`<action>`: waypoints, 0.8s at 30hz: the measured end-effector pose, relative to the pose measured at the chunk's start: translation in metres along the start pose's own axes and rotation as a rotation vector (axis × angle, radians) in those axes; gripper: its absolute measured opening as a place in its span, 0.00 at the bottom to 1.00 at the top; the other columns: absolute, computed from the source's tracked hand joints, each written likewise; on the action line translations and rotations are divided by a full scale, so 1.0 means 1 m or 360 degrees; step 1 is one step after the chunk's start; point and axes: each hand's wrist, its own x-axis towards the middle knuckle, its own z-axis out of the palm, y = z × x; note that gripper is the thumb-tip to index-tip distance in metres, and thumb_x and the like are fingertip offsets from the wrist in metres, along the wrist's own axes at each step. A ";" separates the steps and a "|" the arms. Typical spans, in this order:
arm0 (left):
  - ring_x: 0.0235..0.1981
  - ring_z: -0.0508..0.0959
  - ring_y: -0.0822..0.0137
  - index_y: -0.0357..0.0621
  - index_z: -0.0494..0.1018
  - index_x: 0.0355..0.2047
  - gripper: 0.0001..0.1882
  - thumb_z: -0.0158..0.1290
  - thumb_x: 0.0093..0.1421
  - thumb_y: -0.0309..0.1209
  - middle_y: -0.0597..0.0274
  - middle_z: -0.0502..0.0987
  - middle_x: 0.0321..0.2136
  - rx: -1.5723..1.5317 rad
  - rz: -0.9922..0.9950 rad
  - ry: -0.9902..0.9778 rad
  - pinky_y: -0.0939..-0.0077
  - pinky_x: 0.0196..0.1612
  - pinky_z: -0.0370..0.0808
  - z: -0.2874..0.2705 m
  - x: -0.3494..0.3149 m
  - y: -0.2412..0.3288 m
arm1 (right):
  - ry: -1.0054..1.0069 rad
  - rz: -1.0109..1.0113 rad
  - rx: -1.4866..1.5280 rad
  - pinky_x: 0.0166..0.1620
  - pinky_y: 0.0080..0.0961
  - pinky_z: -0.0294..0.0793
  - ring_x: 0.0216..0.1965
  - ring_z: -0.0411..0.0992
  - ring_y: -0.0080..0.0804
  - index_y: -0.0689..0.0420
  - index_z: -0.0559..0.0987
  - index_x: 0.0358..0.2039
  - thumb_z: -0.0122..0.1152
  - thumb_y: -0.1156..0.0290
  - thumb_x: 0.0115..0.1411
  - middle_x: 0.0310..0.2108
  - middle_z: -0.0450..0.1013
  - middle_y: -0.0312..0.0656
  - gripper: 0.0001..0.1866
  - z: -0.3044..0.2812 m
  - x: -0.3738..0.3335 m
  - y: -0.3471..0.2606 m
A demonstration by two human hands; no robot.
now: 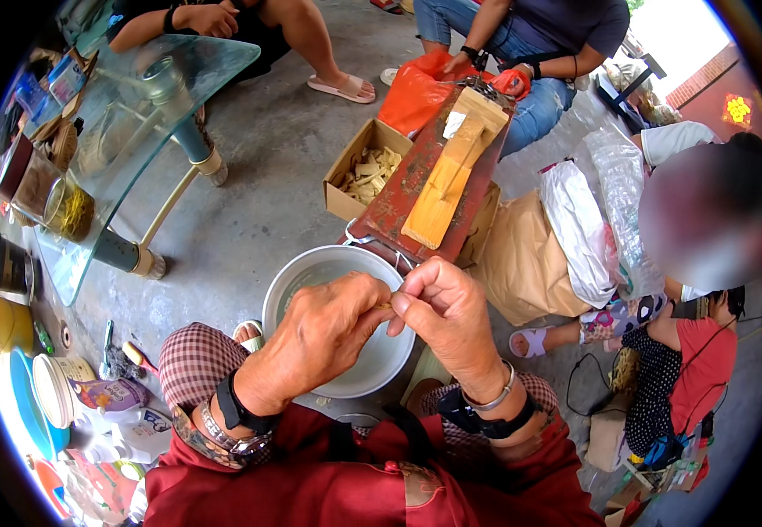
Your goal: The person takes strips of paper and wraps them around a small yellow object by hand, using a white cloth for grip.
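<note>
My left hand (333,327) and my right hand (448,318) meet at the fingertips over a round pale basin (284,285). Both are closed in a pinch. A thin yellowish bit shows between them, too small to name. The part of the basin under my hands is hidden, and its visible inside looks pale and smooth. Just beyond it, a worn red bench (390,211) carries a light wooden block (434,215) with an upright piece across it.
Left of the bench stands a cardboard box (343,200) of pale pieces. An orange bag (407,92) lies by a seated person. Brown paper sacking (521,255) and clear plastic are on the right. A glass table (126,149) fills the far left; bottles and tubs stand near left.
</note>
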 end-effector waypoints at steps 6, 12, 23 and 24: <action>0.26 0.75 0.52 0.39 0.69 0.30 0.07 0.55 0.52 0.18 0.53 0.73 0.25 -0.0027 0.0138 0.0089 0.66 0.27 0.71 0.004 0.002 0.003 | 0.0018 0.0022 0.0050 0.25 0.12 0.70 0.23 0.73 0.17 0.61 0.69 0.28 0.58 0.81 0.55 0.23 0.72 0.34 0.06 0.000 -0.001 -0.006; 0.28 0.78 0.56 0.40 0.71 0.31 0.09 0.57 0.50 0.17 0.54 0.77 0.29 0.0010 0.0230 0.0048 0.70 0.27 0.73 0.001 0.000 0.000 | 0.0059 -0.0017 0.0051 0.25 0.12 0.70 0.22 0.73 0.17 0.62 0.69 0.27 0.58 0.82 0.54 0.22 0.71 0.35 0.06 0.000 -0.003 -0.013; 0.25 0.75 0.50 0.39 0.67 0.30 0.08 0.53 0.50 0.17 0.52 0.72 0.24 0.0063 0.0060 -0.0186 0.64 0.26 0.70 -0.002 0.000 0.004 | 0.0055 0.0013 0.0004 0.25 0.12 0.71 0.21 0.72 0.17 0.62 0.70 0.26 0.58 0.83 0.54 0.22 0.71 0.35 0.06 -0.005 -0.001 -0.008; 0.25 0.75 0.50 0.39 0.67 0.30 0.08 0.54 0.51 0.17 0.51 0.72 0.23 0.0006 0.0037 -0.0152 0.64 0.26 0.69 -0.001 -0.001 0.003 | 0.0055 0.0011 0.0006 0.25 0.12 0.71 0.21 0.72 0.17 0.62 0.70 0.26 0.58 0.83 0.54 0.22 0.71 0.34 0.06 -0.005 -0.001 -0.007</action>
